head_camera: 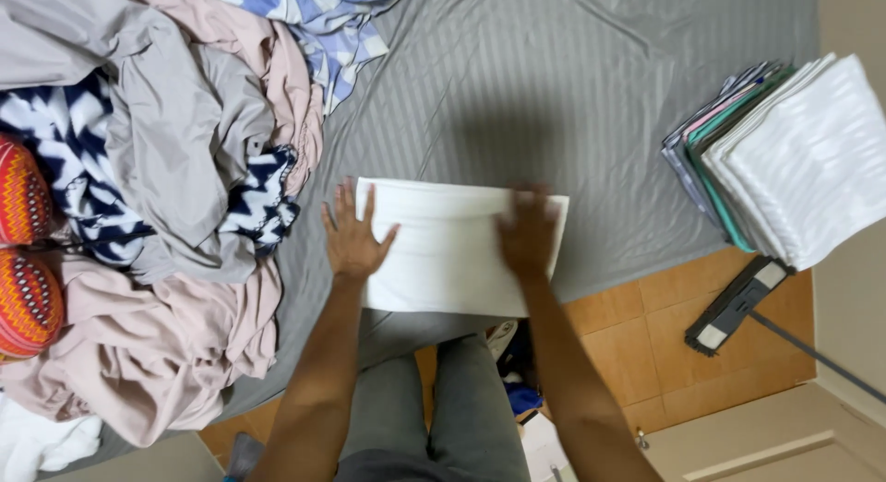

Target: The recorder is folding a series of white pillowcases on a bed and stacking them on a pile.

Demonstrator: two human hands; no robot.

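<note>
While the folded white cloth point(452, 247) lies flat near the front edge of the bed point(554, 95), we see the left hand point(354, 235) pressed on its left end with fingers spread and gripping nothing, and the right hand point(528, 233), blurred, laid flat on its right end. Left of the cloth a heap of loose laundry point(157, 214) covers the bed; to its right sits a stack of folded linens point(784, 159).

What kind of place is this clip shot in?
Probably a home bedroom: a grey sheeted bed heaped with loose laundry, a stack of folded linens, both hands flat on a folded white cloth.
</note>
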